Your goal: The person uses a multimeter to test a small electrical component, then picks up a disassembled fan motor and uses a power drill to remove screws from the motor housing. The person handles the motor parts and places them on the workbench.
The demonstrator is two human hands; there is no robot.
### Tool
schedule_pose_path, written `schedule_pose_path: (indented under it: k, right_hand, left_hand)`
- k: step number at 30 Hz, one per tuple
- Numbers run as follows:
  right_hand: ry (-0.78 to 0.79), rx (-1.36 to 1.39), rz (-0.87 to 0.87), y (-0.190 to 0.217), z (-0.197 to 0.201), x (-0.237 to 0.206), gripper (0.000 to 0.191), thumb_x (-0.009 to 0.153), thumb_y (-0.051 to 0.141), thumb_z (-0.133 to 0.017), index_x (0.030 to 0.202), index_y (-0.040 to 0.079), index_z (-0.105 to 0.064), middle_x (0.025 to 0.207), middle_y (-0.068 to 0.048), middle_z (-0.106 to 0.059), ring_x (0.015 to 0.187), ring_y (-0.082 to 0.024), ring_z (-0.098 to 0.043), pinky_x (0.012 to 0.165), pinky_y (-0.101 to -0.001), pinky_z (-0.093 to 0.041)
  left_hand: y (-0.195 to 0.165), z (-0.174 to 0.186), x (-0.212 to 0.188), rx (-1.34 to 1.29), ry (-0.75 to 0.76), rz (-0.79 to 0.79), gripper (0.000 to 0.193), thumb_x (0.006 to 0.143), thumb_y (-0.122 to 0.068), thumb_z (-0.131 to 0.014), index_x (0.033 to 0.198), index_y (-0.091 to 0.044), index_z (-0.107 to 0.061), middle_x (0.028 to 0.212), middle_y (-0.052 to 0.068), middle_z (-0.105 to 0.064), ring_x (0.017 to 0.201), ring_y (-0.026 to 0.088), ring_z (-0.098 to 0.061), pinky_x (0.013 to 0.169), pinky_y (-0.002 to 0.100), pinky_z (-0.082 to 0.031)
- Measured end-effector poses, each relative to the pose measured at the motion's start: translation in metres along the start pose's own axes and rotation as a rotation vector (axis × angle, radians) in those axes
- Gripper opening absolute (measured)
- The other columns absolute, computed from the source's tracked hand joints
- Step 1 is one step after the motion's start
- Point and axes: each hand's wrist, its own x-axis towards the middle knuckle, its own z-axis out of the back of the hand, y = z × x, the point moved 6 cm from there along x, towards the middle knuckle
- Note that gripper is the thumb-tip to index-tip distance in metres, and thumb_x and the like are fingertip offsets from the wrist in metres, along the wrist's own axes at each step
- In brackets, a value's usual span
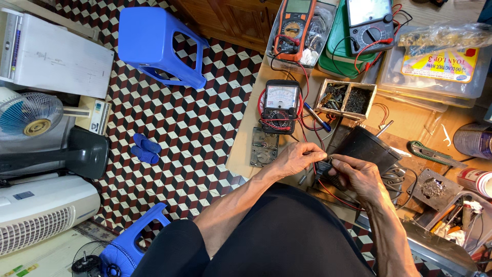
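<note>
The right hand [359, 177] had its grip closed around a small black plug [323, 168], while the left hand [296, 158] pinched the red probe lead [313, 154] against it, both just above the counter's [246, 138] near edge. A black motor [366, 147] sat right behind them, an analog multimeter [280, 105] farther back.

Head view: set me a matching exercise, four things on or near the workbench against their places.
Things:
1 analog multimeter
2 blue stool
3 small black plug
4 orange multimeter

Places:
A tipped over on the tiled floor
B between both hands
C in a clear tray at the far edge
D flat on the bench, just beyond the left hand

Pairs: 1-D, 2-A, 3-B, 4-C
</note>
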Motion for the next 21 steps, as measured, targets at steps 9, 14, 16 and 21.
schedule_pose_path:
  k: [9,14,16,21]
  right_hand:
    - [0.033,0.012,-0.015,0.0067,0.0012,0.0004,0.039,0.094,0.016,-0.066,0.13,0.002,-0.069,0.082,-0.012,-0.074,0.055,-0.011,-0.051,0.046,-0.0243,-0.042]
    - [0.011,-0.048,-0.032,0.0075,0.0017,0.0005,0.038,0.095,0.017,-0.065,0.13,0.005,-0.069,0.083,-0.012,-0.074,0.054,-0.011,-0.051,0.045,-0.0248,-0.042]
    - [0.013,-0.031,-0.016,0.0079,0.0018,0.0009,0.038,0.094,0.017,-0.066,0.129,0.004,-0.07,0.082,-0.013,-0.075,0.054,-0.012,-0.052,0.046,-0.0246,-0.045]
    - [0.013,-0.002,-0.007,0.0056,0.0019,0.0031,0.038,0.094,0.016,-0.066,0.128,0.003,-0.07,0.082,-0.014,-0.075,0.055,-0.012,-0.053,0.048,-0.0241,-0.047]
  left_hand:
    - [0.0011,-0.0012,0.0029,-0.029,-0.048,0.026,0.036,0.094,-0.041,-0.069,0.097,-0.006,-0.075,0.069,-0.003,-0.063,0.06,0.006,-0.057,0.054,0.025,-0.046]
    - [0.0026,-0.0012,0.0034,-0.034,-0.054,0.007,0.037,0.096,-0.041,-0.069,0.096,-0.005,-0.076,0.068,-0.002,-0.061,0.059,0.006,-0.056,0.054,0.025,-0.045]
    - [0.0028,-0.0013,0.0038,-0.027,-0.055,0.018,0.037,0.094,-0.042,-0.069,0.097,-0.006,-0.076,0.067,-0.003,-0.062,0.057,0.006,-0.056,0.052,0.025,-0.044]
    - [0.0019,-0.0004,0.0046,-0.02,-0.054,0.038,0.037,0.093,-0.042,-0.07,0.096,-0.006,-0.076,0.066,-0.003,-0.063,0.057,0.006,-0.057,0.052,0.025,-0.045]
